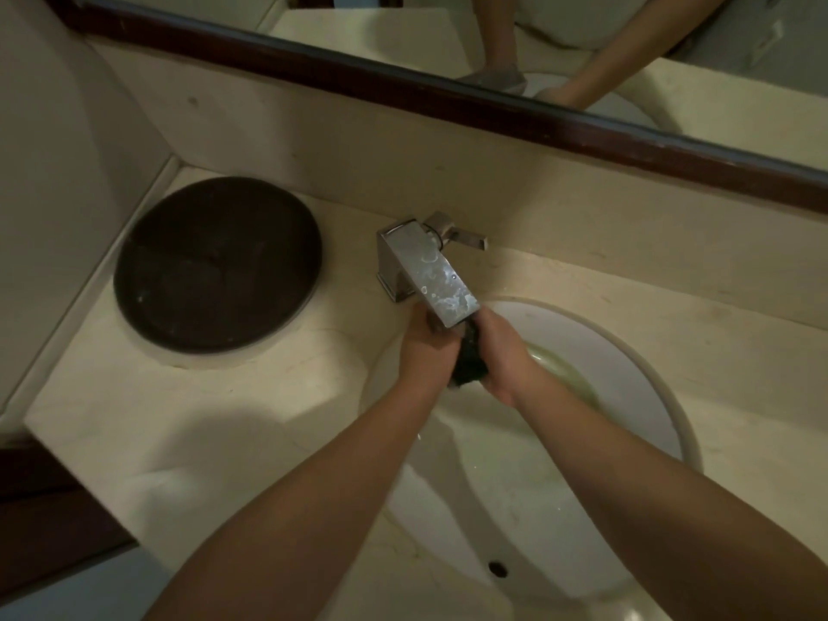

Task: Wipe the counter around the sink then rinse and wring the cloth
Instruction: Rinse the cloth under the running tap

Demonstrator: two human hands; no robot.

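A dark cloth (468, 358) is bunched between both hands over the white sink basin (636, 378), right under the spout of the square chrome faucet (425, 271). My left hand (425, 351) grips the cloth from the left and my right hand (504, 351) grips it from the right, fingers closed around it. Most of the cloth is hidden by the hands and the spout. I cannot tell whether water is running. The beige stone counter (201, 419) surrounds the basin.
A dark round tray (217, 264) lies on the counter to the left of the faucet. The faucet lever (466, 237) points right. A mirror with a dark wooden frame (448, 94) runs along the back wall. The overflow hole (497, 568) is near the basin's front.
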